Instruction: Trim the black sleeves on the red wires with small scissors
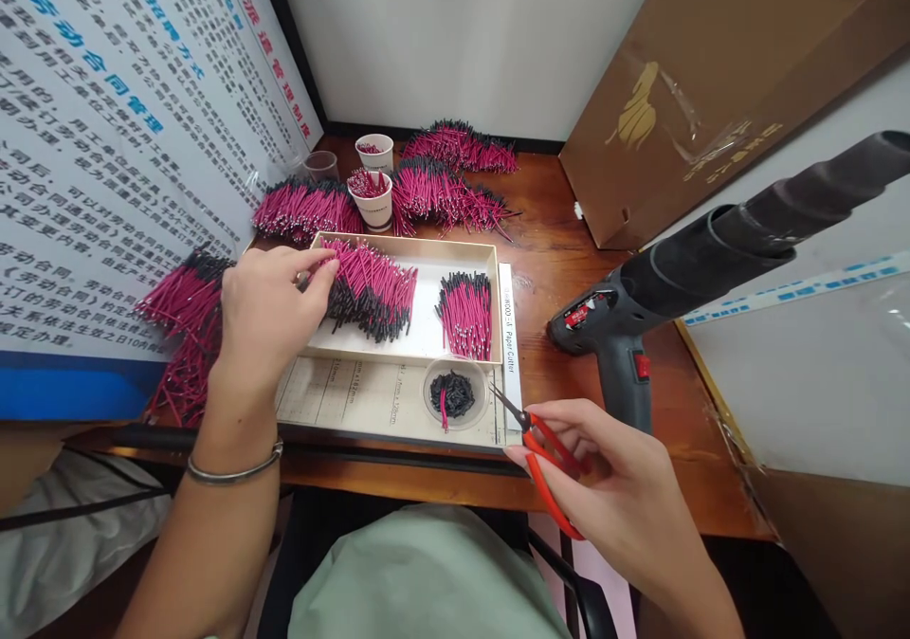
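My left hand (274,302) is over the left end of a shallow cream box (427,345). Its thumb and forefinger pinch at the end of a pink wire in a heap of pink wires with black sleeves (370,283); the hand partly hides the heap. A smaller, neater bundle of the same wires (465,312) lies at the box's right end. In my right hand (611,468) are small scissors (544,449) with red handles, their blades slightly apart. The tips point at a clear round tub (480,411) of short black sleeve pieces (453,394), with one pink wire lying in it.
Behind the box stand two paper cups (373,205) of wires, a clear plastic cup (321,165) and more wire piles (441,193). Under the box is a paper cutter board (341,392). A black heat gun (640,298) stands at right, before a brown carton (661,118).
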The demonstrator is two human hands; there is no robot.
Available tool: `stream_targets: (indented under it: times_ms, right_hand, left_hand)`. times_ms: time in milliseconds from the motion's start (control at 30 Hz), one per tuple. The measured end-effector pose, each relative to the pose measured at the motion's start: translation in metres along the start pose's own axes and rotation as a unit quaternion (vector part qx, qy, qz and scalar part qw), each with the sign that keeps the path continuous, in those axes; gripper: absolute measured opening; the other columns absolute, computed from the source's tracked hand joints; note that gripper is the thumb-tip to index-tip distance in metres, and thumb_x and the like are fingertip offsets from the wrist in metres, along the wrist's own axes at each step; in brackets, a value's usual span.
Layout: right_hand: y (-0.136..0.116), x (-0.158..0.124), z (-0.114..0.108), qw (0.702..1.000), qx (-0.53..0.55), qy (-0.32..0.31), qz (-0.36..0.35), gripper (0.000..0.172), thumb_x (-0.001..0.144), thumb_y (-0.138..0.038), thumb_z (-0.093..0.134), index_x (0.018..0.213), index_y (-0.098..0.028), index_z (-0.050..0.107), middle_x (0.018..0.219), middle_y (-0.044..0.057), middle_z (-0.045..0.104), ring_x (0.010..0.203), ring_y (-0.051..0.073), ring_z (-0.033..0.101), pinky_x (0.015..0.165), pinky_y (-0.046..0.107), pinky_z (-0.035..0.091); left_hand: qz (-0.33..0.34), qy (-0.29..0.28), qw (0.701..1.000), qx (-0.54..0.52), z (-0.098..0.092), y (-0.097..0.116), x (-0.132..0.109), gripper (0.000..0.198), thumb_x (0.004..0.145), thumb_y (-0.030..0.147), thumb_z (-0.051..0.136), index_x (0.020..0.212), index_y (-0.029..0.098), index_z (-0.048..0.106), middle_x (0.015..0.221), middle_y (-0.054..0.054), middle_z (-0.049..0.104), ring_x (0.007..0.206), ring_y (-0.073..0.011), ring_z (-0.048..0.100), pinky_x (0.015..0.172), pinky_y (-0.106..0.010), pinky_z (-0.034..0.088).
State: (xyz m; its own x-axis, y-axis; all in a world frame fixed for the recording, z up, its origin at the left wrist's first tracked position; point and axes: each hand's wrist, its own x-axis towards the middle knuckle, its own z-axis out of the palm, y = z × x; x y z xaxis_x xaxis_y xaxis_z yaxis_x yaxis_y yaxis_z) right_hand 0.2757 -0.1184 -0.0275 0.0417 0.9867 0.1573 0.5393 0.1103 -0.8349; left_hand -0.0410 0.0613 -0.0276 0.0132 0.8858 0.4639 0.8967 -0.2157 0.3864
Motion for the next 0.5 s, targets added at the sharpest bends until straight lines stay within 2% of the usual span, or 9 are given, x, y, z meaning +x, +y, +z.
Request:
stream_targets:
  times_ms: [100, 300, 500]
  right_hand:
    - [0.0012, -0.0009, 0.0012, 1.000, 0.004, -0.003, 0.002, 0.011, 0.097, -0.032, 0.083, 0.101, -0.023, 0.080, 0.070, -0.002, 0.069, 0.056, 0.014, 0.058, 0.052, 0.025, 0.050]
    - [0.0003, -0.0012, 0.0028, 1.000, 0.001, -0.005, 0.013, 0.010, 0.096, -0.032, 0.083, 0.099, -0.023, 0.080, 0.069, -0.002, 0.069, 0.055, 0.014, 0.057, 0.052, 0.026, 0.050]
    - [0.0011, -0.0025, 0.0032, 1.000, 0.005, 0.001, 0.014, 0.012, 0.096, -0.034, 0.083, 0.098, -0.023, 0.081, 0.069, -0.002, 0.069, 0.055, 0.014, 0.058, 0.051, 0.026, 0.050]
  left_hand:
    - [0.028, -0.015, 0.999, 0.011, 0.0003, -0.0029, -0.0012, 0.033, 0.104, 0.051, 0.063, 0.111, 0.031, 0.088, 0.106, -0.010, 0.086, 0.096, -0.0327, 0.073, 0.086, -0.046, 0.053]
    - [0.062, -0.041, 0.997, 0.010, 0.0050, -0.0041, 0.0023, 0.021, 0.098, 0.045, 0.071, 0.105, 0.032, 0.087, 0.097, -0.005, 0.085, 0.085, -0.0290, 0.071, 0.079, -0.043, 0.055]
    - [0.067, -0.051, 0.996, 0.002, 0.0032, -0.0040, 0.0084, 0.021, 0.098, 0.039, 0.067, 0.102, 0.031, 0.086, 0.103, -0.007, 0.085, 0.095, -0.0309, 0.075, 0.085, -0.045, 0.059]
